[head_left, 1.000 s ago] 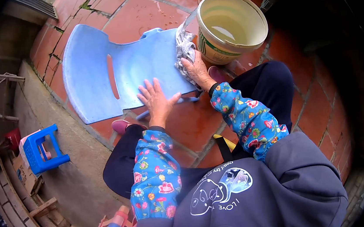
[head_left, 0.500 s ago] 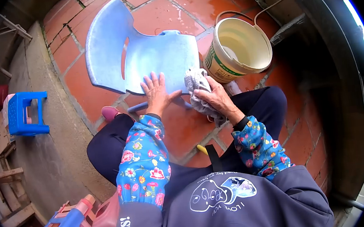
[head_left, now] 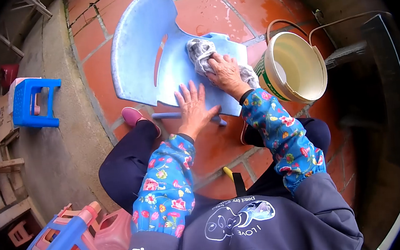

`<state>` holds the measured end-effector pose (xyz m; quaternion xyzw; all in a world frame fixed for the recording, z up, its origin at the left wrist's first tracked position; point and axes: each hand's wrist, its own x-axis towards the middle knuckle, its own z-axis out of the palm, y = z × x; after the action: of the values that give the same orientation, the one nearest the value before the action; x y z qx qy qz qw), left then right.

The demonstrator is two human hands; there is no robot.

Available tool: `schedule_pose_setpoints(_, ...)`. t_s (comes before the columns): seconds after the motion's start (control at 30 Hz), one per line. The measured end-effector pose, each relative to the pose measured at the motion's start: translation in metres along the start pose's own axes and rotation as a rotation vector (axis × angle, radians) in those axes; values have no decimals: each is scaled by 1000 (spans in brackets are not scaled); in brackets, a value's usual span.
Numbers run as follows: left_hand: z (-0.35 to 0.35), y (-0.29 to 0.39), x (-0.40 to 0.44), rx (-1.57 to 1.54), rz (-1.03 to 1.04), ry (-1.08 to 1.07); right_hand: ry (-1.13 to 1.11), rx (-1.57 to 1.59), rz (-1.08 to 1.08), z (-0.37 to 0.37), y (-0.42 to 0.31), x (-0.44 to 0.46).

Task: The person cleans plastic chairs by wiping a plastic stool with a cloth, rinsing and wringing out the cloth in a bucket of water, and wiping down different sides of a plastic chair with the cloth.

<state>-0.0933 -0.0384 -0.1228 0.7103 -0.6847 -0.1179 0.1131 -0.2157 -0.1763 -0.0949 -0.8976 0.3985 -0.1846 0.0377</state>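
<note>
A light blue plastic chair lies tipped in front of me, its curved backrest toward the left. My left hand rests flat on the near edge of its seat, fingers spread. Bunched under my right hand is a wet-looking grey-white cloth, pressed against the seat surface. The fingers of that hand are curled over the cloth. Just right of the chair stands a white and green bucket, with light-coloured liquid apparently inside.
A bright blue stool stands on the concrete strip at left. Stacked blue and pink stools sit at lower left. Red tiles cover the floor, wet in places. A dark panel stands at right.
My right hand has carried the cloth from the seat's right edge leftward and up onto the seat. My left hand stays on the near edge. The whole view has shifted.
</note>
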Motion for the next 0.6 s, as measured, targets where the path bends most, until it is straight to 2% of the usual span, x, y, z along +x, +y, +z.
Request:
schedule_pose_setpoints(0.17, -5, -6, 1, -66, -6, -34, 127, 17, 44, 45, -35, 34)
schedule_pose_setpoints(0.2, -6, -6, 3, -101, 1, -35, 63, 94, 28, 38, -36, 28)
schedule_pose_setpoints(0.3, -4, -14, 3, -134, 90, -48, 53, 288, -152, 28, -19, 3)
schedule_pose_setpoints(0.37, -25, -12, 1, -73, 110, -153, -39, 349, -147, 13, -6, -12)
schedule_pose_setpoints(0.47, -31, -24, 19, -354, 151, -288, -226, 420, -41, 1, 17, -25)
schedule_pose_setpoints(0.5, -59, -7, 19, -576, -22, -225, -112, 555, 67, 3, 21, -28)
schedule_pose_setpoints(0.53, -98, 5, 20, -703, -13, -184, -105, 754, 232, -4, 18, -22)
schedule_pose_setpoints(0.6, -163, 14, 13, -684, 419, 344, -154, 1212, 524, -57, -9, -4)
